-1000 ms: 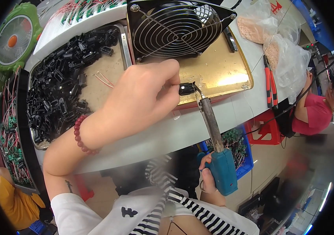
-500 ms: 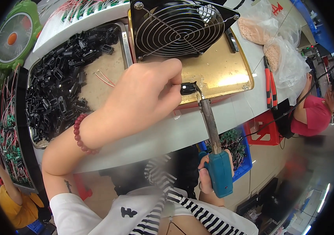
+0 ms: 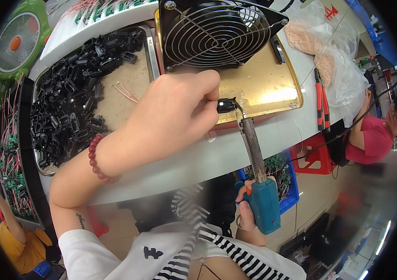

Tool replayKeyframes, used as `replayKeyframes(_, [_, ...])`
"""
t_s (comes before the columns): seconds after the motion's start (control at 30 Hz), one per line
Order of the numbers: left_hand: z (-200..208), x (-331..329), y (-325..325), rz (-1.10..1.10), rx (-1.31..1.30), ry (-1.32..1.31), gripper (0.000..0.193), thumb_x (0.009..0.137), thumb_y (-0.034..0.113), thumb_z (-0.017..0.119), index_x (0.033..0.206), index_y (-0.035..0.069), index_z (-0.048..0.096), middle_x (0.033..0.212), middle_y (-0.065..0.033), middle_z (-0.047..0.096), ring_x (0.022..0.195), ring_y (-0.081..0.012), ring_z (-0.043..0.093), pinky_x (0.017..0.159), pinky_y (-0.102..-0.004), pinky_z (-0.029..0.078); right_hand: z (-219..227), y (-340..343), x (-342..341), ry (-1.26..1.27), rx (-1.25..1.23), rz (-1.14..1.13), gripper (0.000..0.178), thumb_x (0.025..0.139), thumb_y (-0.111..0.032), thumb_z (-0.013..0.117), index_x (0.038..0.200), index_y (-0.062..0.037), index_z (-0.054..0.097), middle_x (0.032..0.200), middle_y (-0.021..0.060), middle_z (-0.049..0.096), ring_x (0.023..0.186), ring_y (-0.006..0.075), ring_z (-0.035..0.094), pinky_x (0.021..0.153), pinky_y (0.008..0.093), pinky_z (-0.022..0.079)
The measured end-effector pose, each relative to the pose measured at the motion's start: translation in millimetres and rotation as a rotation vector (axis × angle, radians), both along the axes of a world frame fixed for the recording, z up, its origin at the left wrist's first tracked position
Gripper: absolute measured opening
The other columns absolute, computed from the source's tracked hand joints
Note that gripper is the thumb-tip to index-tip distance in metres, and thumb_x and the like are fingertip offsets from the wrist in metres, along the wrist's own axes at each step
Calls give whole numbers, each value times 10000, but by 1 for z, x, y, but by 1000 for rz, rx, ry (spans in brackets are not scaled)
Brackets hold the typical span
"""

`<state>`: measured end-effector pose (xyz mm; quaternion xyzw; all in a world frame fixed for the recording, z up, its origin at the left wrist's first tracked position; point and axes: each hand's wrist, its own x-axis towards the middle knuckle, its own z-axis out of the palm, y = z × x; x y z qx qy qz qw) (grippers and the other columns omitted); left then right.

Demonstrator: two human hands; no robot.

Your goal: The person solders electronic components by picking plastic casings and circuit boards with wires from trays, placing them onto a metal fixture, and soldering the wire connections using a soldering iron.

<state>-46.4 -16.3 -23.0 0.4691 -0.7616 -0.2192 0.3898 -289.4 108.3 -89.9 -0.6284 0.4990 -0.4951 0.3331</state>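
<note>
Pinched between the thumb and fingers of my left hand (image 3: pixel 175 105) is a small black plastic housing (image 3: pixel 226 105), over the front edge of a gold-coloured metal plate (image 3: pixel 268 84). My right hand (image 3: pixel 247 212) is wrapped round the teal handle of a soldering gun (image 3: pixel 264 205), in front of the table edge. Its long metal barrel points up and away, and the bent tip meets the right end of the housing; whether it touches cannot be made out. Left of my left hand, a metal tray (image 3: pixel 151 53) holds many similar black housings and two thin wires.
A black fan with a wire guard (image 3: pixel 219 44) stands on the plate. Red-handled pliers (image 3: pixel 322 105) and clear bags of beige pellets (image 3: pixel 325 65) lie to the right. A blue bin (image 3: pixel 294 196) of wired circuit boards sits below. Co-workers (image 3: pixel 371 137) are at both sides.
The soldering gun's handle and my right hand have shifted slightly right. My left hand and the housing sit a touch further right in the picture, as do the plate and fan.
</note>
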Motion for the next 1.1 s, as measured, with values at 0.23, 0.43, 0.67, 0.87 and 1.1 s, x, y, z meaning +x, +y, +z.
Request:
replayKeyframes(0.23, [1, 1, 0, -18, 35, 22, 87, 794, 34, 622, 797, -19, 553, 694, -123, 605, 603, -211, 613, 514, -301, 460, 0, 7, -3, -126, 98, 34, 341, 762, -169, 664, 1066, -24, 612, 855, 76, 611, 734, 207, 577, 768, 343, 447])
replayKeyframes(0.43, [0, 3, 1, -22, 73, 22, 92, 800, 35, 627, 827, -14, 555, 699, -110, 612, 607, -199, 614, 516, -292, 461, -6, 11, -11, -223, 93, 58, 427, 789, -196, 659, 1165, -10, 579, 901, 80, 586, 749, 175, 592, 759, 324, 441])
replayKeyframes(0.67, [22, 14, 0, -170, 255, 76, 136, 804, 51, 659, 894, 20, 562, 722, -66, 602, 581, -146, 564, 527, -270, 452, -7, 10, -11, -327, 107, 7, 509, 752, -243, 689, 1157, 30, 546, 928, 84, 573, 688, 178, 588, 678, 297, 445])
replayKeyframes(0.87, [20, 24, -2, -390, 152, -98, 149, 786, 33, 684, 930, 24, 648, 827, -74, 607, 614, -173, 583, 541, -290, 469, -19, 11, -14, -396, 91, -15, 576, 742, -265, 705, 1175, 57, 506, 1075, 133, 547, 655, 207, 588, 609, 307, 471])
replayKeyframes(1.1, [18, 23, -2, -393, 55, -127, 109, 791, 20, 697, 898, 33, 684, 828, -89, 592, 669, -221, 615, 583, -313, 500, -24, 9, -15, -466, 65, 0, 603, 739, -280, 726, 1179, 58, 488, 1100, 159, 534, 651, 225, 595, 562, 302, 479])
